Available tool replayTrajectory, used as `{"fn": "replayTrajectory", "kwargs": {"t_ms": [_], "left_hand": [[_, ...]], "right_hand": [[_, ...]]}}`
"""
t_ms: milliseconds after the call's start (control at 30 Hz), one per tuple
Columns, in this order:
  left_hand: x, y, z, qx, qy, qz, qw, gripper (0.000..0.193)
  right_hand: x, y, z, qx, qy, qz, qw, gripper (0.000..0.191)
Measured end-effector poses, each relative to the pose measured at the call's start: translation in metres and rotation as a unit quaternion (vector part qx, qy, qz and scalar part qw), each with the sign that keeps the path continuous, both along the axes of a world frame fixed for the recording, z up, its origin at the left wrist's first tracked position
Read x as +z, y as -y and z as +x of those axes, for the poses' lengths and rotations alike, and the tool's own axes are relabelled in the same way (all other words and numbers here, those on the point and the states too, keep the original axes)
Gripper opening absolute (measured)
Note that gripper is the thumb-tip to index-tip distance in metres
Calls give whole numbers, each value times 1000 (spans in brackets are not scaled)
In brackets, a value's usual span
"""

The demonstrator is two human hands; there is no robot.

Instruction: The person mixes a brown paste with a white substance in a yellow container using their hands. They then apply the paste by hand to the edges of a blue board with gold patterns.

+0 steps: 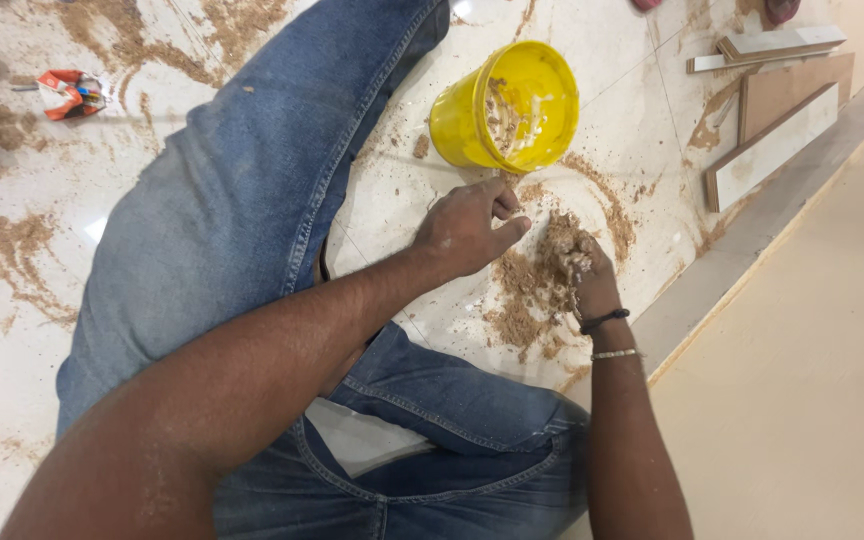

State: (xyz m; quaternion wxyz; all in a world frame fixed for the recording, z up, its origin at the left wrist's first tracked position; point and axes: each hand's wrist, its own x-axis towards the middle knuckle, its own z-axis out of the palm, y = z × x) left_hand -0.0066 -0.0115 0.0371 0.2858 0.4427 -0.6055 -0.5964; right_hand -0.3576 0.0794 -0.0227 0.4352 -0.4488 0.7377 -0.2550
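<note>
One round yellow plastic bucket (505, 108), tipped at upper centre, holds sawdust residue. Right hand (577, 262) clenches a brown sawdust clump (562, 243); left hand (467, 228), fingers curled, grasps nothing.

I see the sawdust pile (532, 290) on the floor (642, 150) between my hands, the tipped bucket (505, 106) just beyond, boards (777, 120) probably stacked farther right.

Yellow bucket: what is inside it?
The yellow bucket lies tipped on the floor, its mouth facing the camera. Sawdust clings to its inner wall. Its far inner side is hidden by the rim.
</note>
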Motion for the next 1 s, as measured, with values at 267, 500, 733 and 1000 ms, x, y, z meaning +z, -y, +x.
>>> {"fn": "replayTrajectory", "kwargs": {"t_ms": [267,500,733,1000], "left_hand": [[-4,-2,-1,-18,31,2,999,38],[-6,-4,-10,-2,25,3,1000,37],[-13,-11,-11,-7,20,-25,999,37],[2,-5,4,16,-15,-4,1000,38]], "right_hand": [[22,7,-2,-26,-329,100,939,53],[-53,-24,76,-102,-205,-118,966,64],[-41,-28,143,128,-418,-208,875,64],[-40,21,76,-197,-305,-70,929,15]]}}
